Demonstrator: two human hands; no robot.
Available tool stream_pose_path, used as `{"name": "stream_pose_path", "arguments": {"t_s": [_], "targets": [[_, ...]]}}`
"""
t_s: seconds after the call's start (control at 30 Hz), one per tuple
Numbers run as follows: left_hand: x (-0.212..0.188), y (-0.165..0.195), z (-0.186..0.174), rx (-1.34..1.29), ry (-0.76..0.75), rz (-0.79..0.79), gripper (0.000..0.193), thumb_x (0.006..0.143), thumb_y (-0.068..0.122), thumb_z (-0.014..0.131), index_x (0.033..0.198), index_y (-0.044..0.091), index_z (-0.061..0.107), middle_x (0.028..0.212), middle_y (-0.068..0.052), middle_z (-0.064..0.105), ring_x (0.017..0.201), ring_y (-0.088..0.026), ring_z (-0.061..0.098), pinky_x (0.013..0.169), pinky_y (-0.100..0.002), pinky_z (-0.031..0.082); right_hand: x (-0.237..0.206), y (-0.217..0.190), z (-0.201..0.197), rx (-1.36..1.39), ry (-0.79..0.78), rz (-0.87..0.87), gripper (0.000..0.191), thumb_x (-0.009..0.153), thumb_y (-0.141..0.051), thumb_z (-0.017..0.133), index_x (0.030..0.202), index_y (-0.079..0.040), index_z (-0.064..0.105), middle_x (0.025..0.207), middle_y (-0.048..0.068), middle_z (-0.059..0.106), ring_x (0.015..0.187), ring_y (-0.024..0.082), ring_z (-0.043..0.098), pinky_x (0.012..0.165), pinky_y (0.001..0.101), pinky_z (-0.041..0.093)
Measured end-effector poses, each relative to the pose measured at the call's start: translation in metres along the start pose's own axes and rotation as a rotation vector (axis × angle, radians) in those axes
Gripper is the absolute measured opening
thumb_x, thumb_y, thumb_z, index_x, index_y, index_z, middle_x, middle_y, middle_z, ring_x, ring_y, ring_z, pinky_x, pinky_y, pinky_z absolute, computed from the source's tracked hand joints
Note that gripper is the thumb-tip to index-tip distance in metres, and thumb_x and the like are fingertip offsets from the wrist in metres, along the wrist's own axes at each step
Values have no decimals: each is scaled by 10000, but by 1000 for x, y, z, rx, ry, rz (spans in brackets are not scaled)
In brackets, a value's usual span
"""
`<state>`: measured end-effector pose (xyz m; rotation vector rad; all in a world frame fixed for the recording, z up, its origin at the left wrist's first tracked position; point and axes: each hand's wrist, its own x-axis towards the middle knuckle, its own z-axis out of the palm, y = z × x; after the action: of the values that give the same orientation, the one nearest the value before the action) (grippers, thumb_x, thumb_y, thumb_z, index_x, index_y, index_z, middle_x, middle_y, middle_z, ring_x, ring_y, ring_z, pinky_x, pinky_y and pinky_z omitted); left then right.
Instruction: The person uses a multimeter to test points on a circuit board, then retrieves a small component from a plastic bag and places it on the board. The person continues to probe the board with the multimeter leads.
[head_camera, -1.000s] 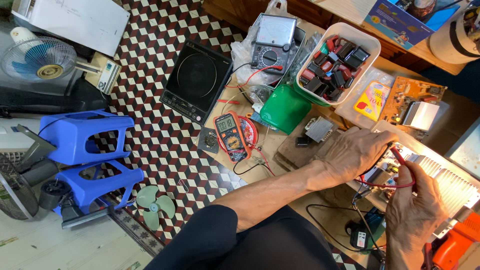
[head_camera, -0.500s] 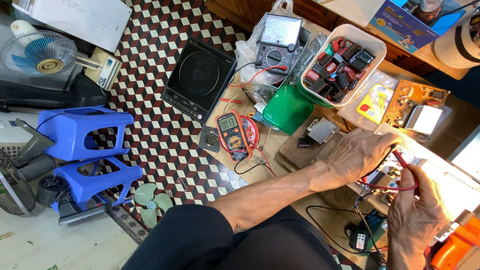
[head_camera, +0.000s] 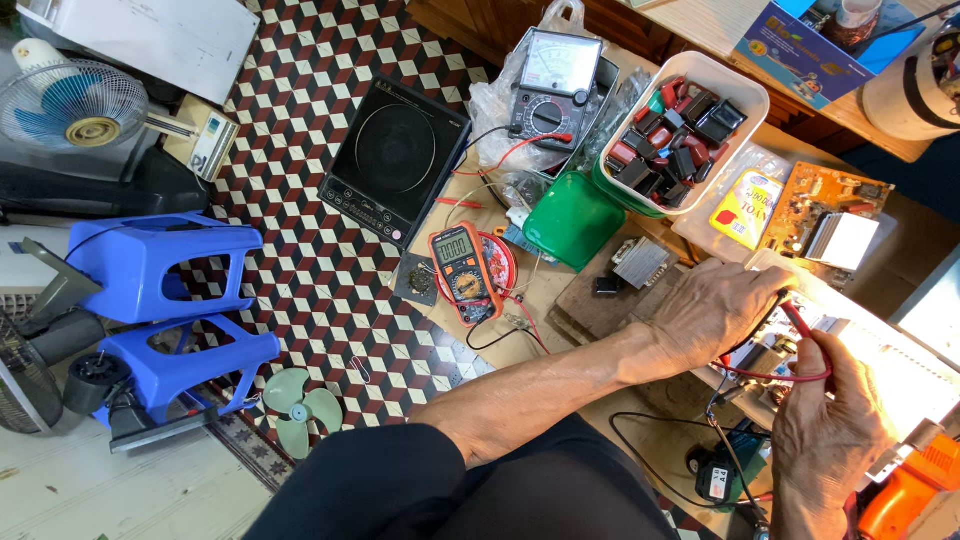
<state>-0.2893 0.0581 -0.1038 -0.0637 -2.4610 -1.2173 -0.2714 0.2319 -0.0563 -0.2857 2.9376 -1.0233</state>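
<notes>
Premises: a small electronics repair workshop. Evidence: digital multimeter (head_camera: 462, 268) and analogue meter (head_camera: 553, 85) on the bench, tub of capacitors (head_camera: 684, 133), bare circuit board (head_camera: 815, 205), induction cooker (head_camera: 393, 160) and fans (head_camera: 82, 103) on the tiled floor.

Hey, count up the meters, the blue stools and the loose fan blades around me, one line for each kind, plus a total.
Meters: 2, the orange digital multimeter and the grey analog meter.
Blue plastic stools: 2, upper stool and lower stool.
Loose green fan blades: 1.
Total: 5.
</notes>
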Motion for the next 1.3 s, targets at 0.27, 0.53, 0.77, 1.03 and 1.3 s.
{"name": "stream_pose_path", "arguments": {"t_s": [0.27, 0.53, 0.77, 1.03, 1.3], "targets": [[5, 4, -7, -10, -6, -17, 306, 1015, 133, 610, 1309, 101, 531, 858, -98, 656, 864, -288, 668, 819, -429, 506, 2, -6, 0, 125, -1, 23, 208, 1201, -182, 627, 1287, -15, 716, 989, 101, 687, 903, 141, 660, 822, 288, 505], [12, 26, -16, -55, -60, -130, 197, 987, 137, 646, 1161, 45, 631, 834, -155, 660, 797, -362, 645, 731, -487, 486, 7, -24, -25, 147, 146, -48, 163, 1042, -97, 684, 1191, -42, 719, 954, 94, 712, 800, 164, 662, 711, 299, 519], [14, 47, -25, -112, -48, -148, 178, 1033, 149, 617, 1197, 81, 603, 853, -153, 667, 796, -358, 646, 729, -467, 499, 9, -39, -44, 130, 141, -36, 182, 1010, -104, 674, 1172, -25, 696, 961, 128, 716, 772, 209, 702, 688, 329, 537], [11, 55, -26, -119, -54, -122, 170, 1052, 135, 584, 1216, 89, 588, 919, -161, 684, 873, -383, 661, 767, -475, 501, 8, -35, -49, 96, 124, -58, 183, 1008, -110, 671, 1165, -19, 695, 946, 145, 705, 763, 256, 699, 669, 358, 528], [8, 60, -23, -82, -59, -102, 187, 1024, 111, 613, 1209, 80, 621, 915, -159, 691, 847, -363, 667, 769, -462, 507, 8, -35, -49, 121, 154, -62, 181, 997, -102, 670, 1155, -17, 695, 949, 149, 711, 755, 255, 710, 654, 355, 542]]}}
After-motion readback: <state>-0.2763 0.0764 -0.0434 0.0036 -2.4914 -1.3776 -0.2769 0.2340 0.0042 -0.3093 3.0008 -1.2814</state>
